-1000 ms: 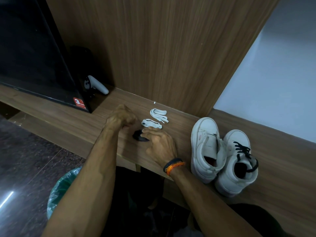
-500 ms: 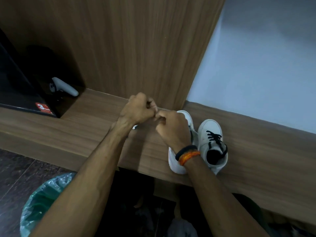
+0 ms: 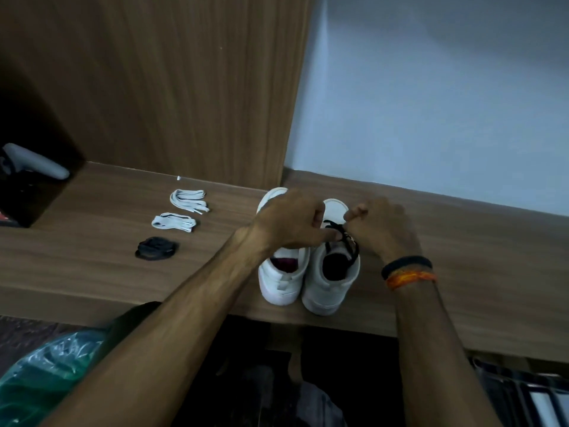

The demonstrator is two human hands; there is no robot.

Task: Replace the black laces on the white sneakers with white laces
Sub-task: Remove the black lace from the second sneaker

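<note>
Pinching black lace [image 3: 340,238] on right sneaker [image 3: 331,272]: left hand [image 3: 289,224], right hand [image 3: 381,228] both closed on it. Risk: hard tug drags unbraced sneaker off shelf [image 3: 92,272] edge.

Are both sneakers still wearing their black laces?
No, only the right sneaker still has a black lace; the left sneaker has none, and a black lace bundle lies on the shelf.

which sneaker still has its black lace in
The right sneaker, under both hands, still carries the black lace; the left sneaker beside it shows none.
</note>
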